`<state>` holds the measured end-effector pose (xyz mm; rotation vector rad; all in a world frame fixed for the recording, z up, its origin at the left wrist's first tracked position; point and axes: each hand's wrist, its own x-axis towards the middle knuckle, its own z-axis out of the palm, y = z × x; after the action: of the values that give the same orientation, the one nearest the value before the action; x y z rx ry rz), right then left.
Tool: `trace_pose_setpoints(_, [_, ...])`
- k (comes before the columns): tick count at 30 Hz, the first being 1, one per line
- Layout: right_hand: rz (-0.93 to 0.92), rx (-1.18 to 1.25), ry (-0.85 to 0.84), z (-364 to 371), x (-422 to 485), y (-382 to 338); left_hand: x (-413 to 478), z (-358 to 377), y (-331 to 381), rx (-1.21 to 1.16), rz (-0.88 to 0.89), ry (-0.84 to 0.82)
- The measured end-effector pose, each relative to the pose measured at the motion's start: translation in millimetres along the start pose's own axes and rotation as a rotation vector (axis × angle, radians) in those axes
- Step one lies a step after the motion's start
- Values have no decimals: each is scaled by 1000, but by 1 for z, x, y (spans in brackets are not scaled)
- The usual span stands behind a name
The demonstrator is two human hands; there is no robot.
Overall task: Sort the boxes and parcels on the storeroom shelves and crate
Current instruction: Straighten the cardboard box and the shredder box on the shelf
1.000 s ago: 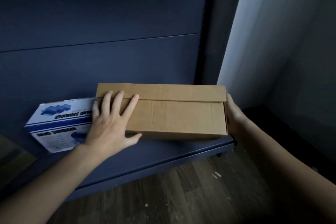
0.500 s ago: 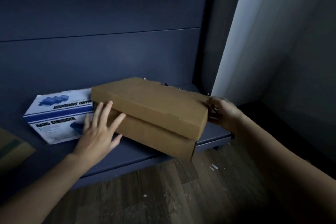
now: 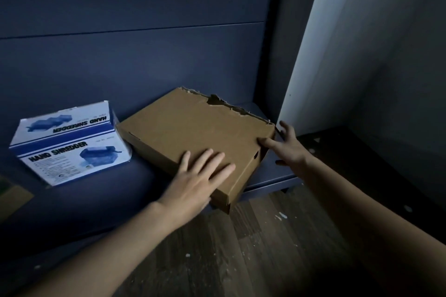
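Note:
A flat brown cardboard box (image 3: 193,128) lies on the dark blue bottom shelf (image 3: 135,190), turned at an angle, its near corner past the shelf's front edge. Its far edge is torn. My left hand (image 3: 200,181) presses flat on the box's near top with fingers spread. My right hand (image 3: 286,146) touches the box's right corner with loosely spread fingers, thumb on the top edge. A white and blue "Hand Shredder" box (image 3: 67,142) stands on the shelf just left of the cardboard box.
The shelf's blue back panel (image 3: 144,55) rises behind the boxes. A white wall (image 3: 337,43) stands to the right, with a dark floor corner beyond. Wooden floor (image 3: 241,248) lies below the shelf. The edge of another brown box (image 3: 12,198) shows at far left.
The cardboard box went from standing on its long side to lying flat on the shelf. My left hand moved onto its top; my right hand released its grip on the right end.

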<state>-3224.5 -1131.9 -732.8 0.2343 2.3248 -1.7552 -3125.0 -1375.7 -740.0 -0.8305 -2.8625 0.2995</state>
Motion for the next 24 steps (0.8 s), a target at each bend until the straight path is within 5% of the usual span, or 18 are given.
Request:
trace_pose_setpoints(10, [-155, 31, -47, 4, 12, 4, 3, 14, -26, -19, 80, 88])
trace_pose_setpoints(24, [-389, 278, 224, -18, -11, -42, 16, -31, -83, -592, -41, 398])
